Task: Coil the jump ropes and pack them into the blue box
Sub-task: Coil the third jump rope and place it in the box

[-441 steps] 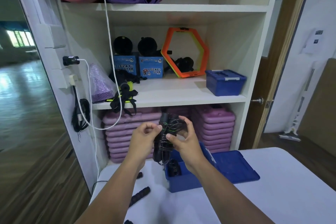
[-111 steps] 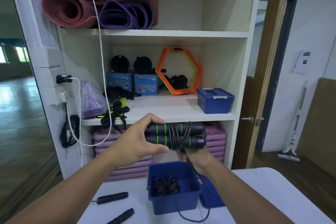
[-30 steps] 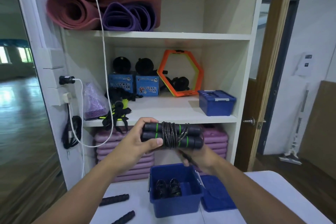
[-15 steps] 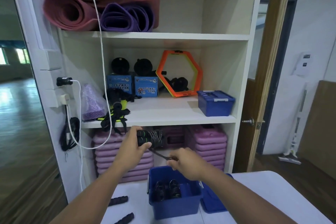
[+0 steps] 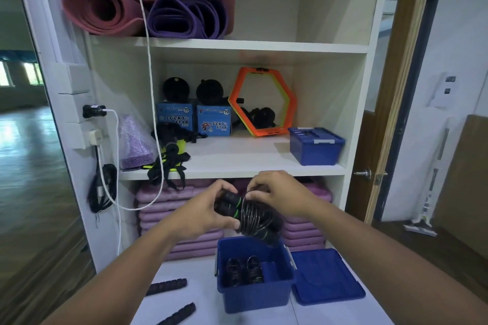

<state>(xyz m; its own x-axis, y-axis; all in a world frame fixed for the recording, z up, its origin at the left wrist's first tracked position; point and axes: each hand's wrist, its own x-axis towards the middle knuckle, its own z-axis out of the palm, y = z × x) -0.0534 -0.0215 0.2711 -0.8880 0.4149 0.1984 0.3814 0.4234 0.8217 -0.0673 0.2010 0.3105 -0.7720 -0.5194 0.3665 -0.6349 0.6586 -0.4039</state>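
on the left of the white table (image 5: 203, 282) lie two black ribbed handles (image 5: 166, 286), loose and well apart from the box. next comes the left hand (image 5: 200, 215), curled tight round the two black handles with green rings of the jump rope (image 5: 252, 216). the cord is wound round and round those handles in a fat bundle, held up in the air just over the box. to the right of the bundle, the right hand (image 5: 280, 194) pinches the cord at the top with finger and thumb, so both hands are close together on the one rope. under them the blue box (image 5: 256, 298) stands open on the table, with two wound ropes (image 5: 244, 270) lying in its left part and room beside them. the blue lid (image 5: 327, 280) lies flat just beside the box on its right

i think the rope is light. its handles look hard and stiff, so they are the best place to hold. the cord looks thin, bendy and springy, and it may pop loose if the end is let go, so a thumb on the last loop would help
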